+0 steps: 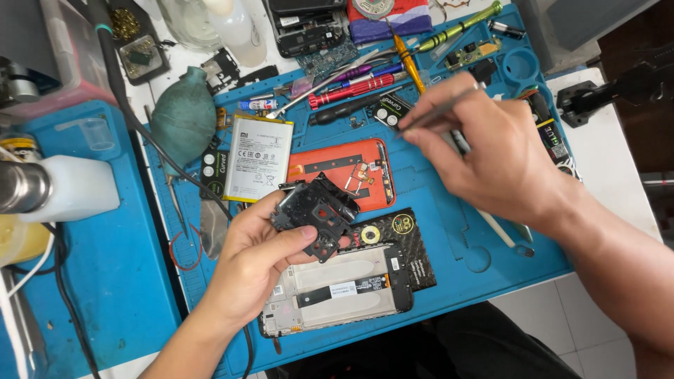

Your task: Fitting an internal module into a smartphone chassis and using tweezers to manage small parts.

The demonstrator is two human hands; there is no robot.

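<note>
Presently, the left hand (256, 256) grasps a black plastic cover (316, 210), thumb and fingers clenched on its lower edge, holding it tilted above the opened phone (337, 291) that lies face down on the blue mat (484, 231) at the near side of the surface. The right hand (491, 158) is closed on thin tweezers (435, 112), their tips pointing left toward the tool row and well apart from the cover. Just behind the cover lie the orange back shell (344, 172) and, to its left, the white battery (256, 158); a black packet (400, 238) sits beside the phone. In my judgement the step in hand is work on the cover with the tweezers, and it would go best with the cover held steady by its edges, fingers off any contacts, and turned so the working face meets the light. The tweezers should approach low and slowly, avoiding a slip onto the exposed board. Whether any small part sits in the tweezers cannot be told.
</note>
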